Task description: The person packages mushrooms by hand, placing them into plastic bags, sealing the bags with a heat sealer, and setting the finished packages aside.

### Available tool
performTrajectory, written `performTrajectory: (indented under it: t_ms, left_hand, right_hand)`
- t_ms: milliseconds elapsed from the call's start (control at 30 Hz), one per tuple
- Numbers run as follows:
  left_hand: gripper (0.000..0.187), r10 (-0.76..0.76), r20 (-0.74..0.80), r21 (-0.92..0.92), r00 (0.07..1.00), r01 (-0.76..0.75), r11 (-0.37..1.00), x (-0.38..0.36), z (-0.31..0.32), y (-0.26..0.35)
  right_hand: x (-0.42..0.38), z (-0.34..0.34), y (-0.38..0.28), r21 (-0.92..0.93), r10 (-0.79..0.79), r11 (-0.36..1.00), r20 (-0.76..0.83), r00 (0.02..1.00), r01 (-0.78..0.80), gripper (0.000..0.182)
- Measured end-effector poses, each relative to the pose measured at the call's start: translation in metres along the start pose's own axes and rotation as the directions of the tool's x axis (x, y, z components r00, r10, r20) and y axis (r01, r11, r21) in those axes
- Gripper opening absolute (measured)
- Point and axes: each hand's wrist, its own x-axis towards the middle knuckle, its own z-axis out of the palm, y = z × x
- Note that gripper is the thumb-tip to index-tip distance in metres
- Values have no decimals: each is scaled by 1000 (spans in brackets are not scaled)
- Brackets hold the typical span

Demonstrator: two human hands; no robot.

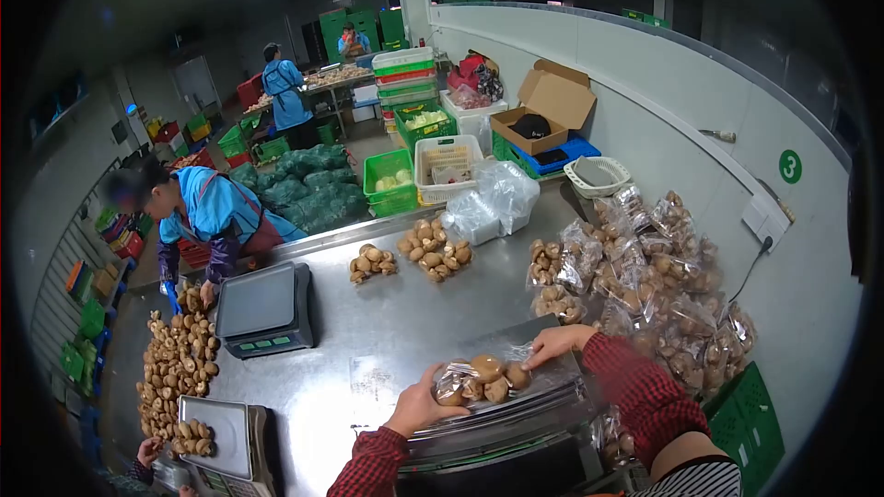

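Note:
A pack of brown mushrooms [488,377] in shiny clear film sits on top of a wrapping machine [516,423] with a dark front. My left hand [425,405] grips the pack's left end, thumb along its near side. At the right end, the fingers of my right hand [556,343] pinch the clear film. Both my sleeves are red and black checked. To the right of the machine lies a large heap of bagged mushrooms [658,267]. Two loose mushroom piles, a smaller one [372,262] and a larger one [435,249], rest on the metal table [368,331] beyond my hands.
Left of me are a scale [262,304], a second scale with mushrooms on its tray [239,437], and a long mushroom heap [175,368]. A co-worker in blue [216,207] handles mushrooms there. Clear bags [502,202] and crates [391,175] stand at the far edge.

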Motion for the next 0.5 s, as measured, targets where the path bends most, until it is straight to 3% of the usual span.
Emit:
performTrajectory:
  t_ms: [33,100,133,167,200,233,267,333,367,433,500]
  left_hand:
    - [106,5,-4,-5,1000,-5,1000,-3,0,-7]
    - [112,-108,23,-232,994,111,966,-11,-5,-13]
    - [109,-210,173,-411,962,264,873,-16,-15,-10]
    - [89,-171,137,-541,976,218,812,-10,20,-76]
    - [77,-241,227,-488,944,324,811,-16,3,-54]
    - [67,-312,309,-421,899,423,802,-23,-16,-30]
    - [67,-312,309,-422,898,423,802,-25,-15,-31]
    - [48,-177,147,-433,973,224,873,-33,-9,-32]
    - [48,-173,150,-433,973,222,874,-36,-5,-35]
    - [36,-192,107,-490,976,219,844,-37,1,-45]
    - [27,-177,49,-423,983,181,888,-35,16,-46]
  right_hand:
    - [-3,4,9,-6,6,1000,-2,1000,-6,68]
    - [0,28,29,251,-159,939,-284,945,233,51]
    - [5,42,36,178,-207,939,-394,895,295,40]
    - [8,56,38,172,-203,942,-393,897,288,40]
    - [13,70,36,588,-29,749,-429,903,304,37]
    - [19,76,35,870,139,386,-384,913,307,35]
    - [10,77,17,902,173,299,-371,912,311,27]
    - [4,79,-3,917,247,232,-377,893,324,27]
    - [1,81,-7,925,321,164,-380,868,344,27]
    - [2,88,-2,925,329,140,-380,864,354,25]
    - [-13,92,-13,922,307,123,-387,869,367,26]
